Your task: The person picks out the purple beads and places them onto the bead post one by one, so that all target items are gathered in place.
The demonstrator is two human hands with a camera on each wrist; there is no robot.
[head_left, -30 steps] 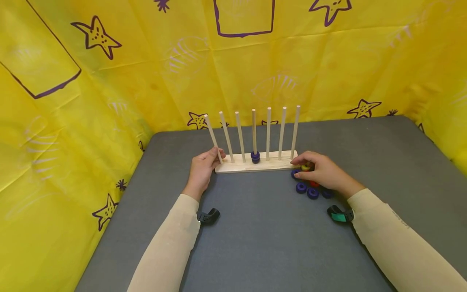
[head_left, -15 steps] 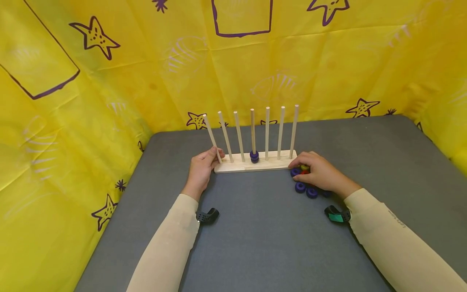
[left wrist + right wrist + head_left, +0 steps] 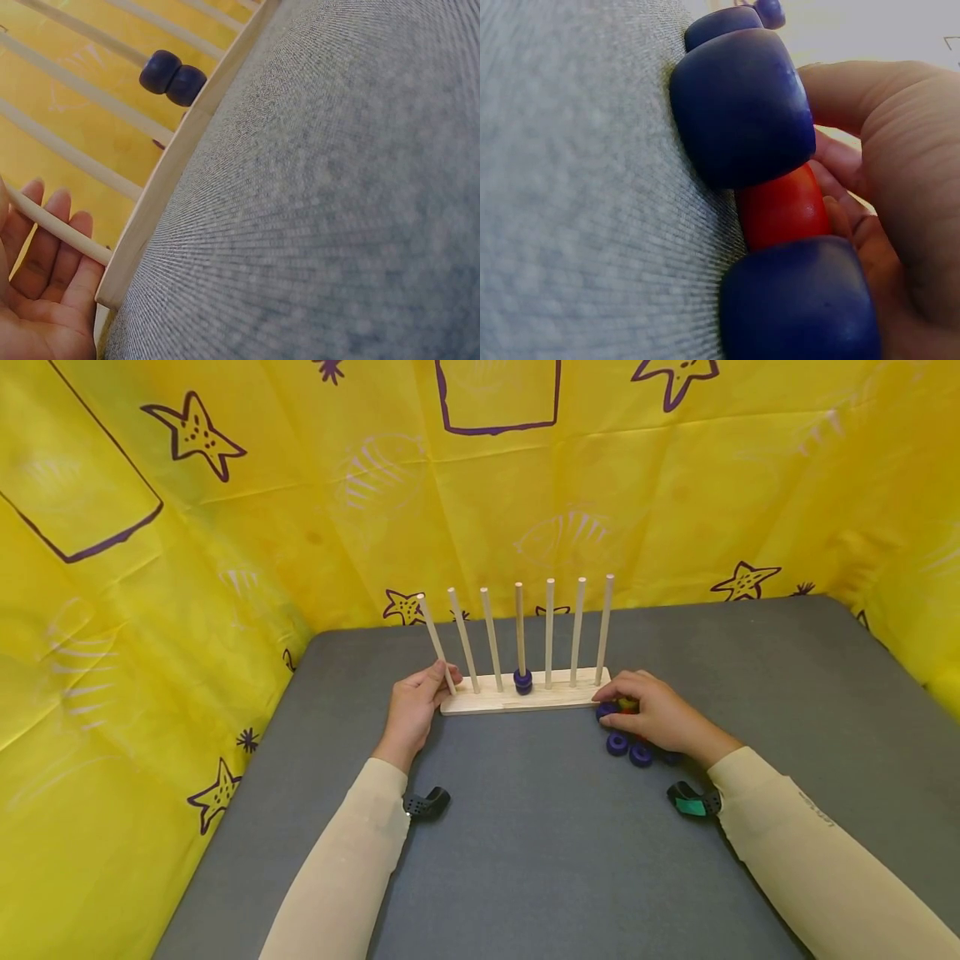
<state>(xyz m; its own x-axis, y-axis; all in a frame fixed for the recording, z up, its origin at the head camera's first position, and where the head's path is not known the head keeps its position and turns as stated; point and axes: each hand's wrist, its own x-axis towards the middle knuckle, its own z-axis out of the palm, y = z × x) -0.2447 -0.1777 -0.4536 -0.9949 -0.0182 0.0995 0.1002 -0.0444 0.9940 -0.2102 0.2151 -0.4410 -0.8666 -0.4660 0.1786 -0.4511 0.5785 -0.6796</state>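
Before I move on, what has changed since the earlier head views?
The right hand has shifted slightly left, its thumb closing in on the blue ring nearest the board; thumb and fingertips now flank that ring, though a grip can't be confirmed. Unchanged: the left hand holds the leftmost peg, and two blue rings sit low on the middle peg.

In the head view, the right hand partly covers a yellow ring, and lettering on the right sleeve is illegibly small. The left wrist view crops the left hand. In the right wrist view, a blue ring hides the thumb's tip; another is cut off below.
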